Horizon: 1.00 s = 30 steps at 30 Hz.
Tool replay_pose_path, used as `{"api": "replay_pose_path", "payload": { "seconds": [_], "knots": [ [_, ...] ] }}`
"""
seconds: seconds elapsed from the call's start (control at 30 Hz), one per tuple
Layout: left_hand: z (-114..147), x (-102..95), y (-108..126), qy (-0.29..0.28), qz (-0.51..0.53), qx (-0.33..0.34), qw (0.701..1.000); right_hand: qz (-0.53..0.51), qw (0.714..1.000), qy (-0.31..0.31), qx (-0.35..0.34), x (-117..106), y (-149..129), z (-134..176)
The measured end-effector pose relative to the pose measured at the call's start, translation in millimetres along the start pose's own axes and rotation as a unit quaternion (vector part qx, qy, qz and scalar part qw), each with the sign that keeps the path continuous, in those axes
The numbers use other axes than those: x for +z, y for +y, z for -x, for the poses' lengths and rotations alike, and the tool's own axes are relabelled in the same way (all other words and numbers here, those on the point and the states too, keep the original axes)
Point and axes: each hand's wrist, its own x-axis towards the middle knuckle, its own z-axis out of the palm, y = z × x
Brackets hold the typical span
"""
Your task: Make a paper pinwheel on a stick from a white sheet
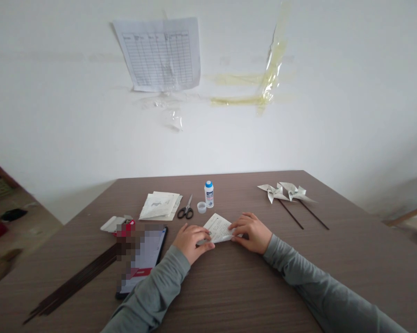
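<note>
A sheet of printed paper, folded into a triangle, lies on the table in front of me with its point facing away. My left hand grips its left corner, thumb near the folded edge and fingers on top. At the right corner, my right hand pinches the paper between thumb and fingers. Just beyond the paper stand a white glue bottle with a blue top and a small clear cap. Scissors with black handles lie to the left of the cap.
Left of the scissors is a stack of paper squares. A small red and white box, dark thin sticks and a tablet-like device lie at left. Two paper pinwheels on sticks rest at right. The wall rises behind the table.
</note>
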Motion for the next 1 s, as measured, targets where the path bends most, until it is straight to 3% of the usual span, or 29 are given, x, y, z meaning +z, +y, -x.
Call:
{"api": "replay_pose_path", "payload": {
  "seconds": [0.23, 0.43, 0.53, 0.67, 1.0],
  "knots": [
    [-5, 1.7, -15, 0.027, 0.018, -0.001, 0.999, 0.006, 0.997, 0.06, 0.045, 5, 3, -1],
    [-11, 6.1, -19, 0.059, 0.085, 0.001, 0.995, 0.074, 0.988, 0.132, 0.003, 21, 12, -1],
    [-13, 11.6, -23, 0.092, 0.083, 0.049, 0.991, 0.101, 0.986, 0.131, -0.019, 24, 13, 0],
    [-13, 16.9, -28, 0.097, 0.003, 0.097, 0.99, 0.147, 0.979, 0.128, -0.056, 23, 12, 1],
    [-17, 33.5, -30, 0.063, -0.052, 0.027, 0.996, 0.155, 0.981, 0.105, -0.045, 23, 5, 4]
  ]
}}
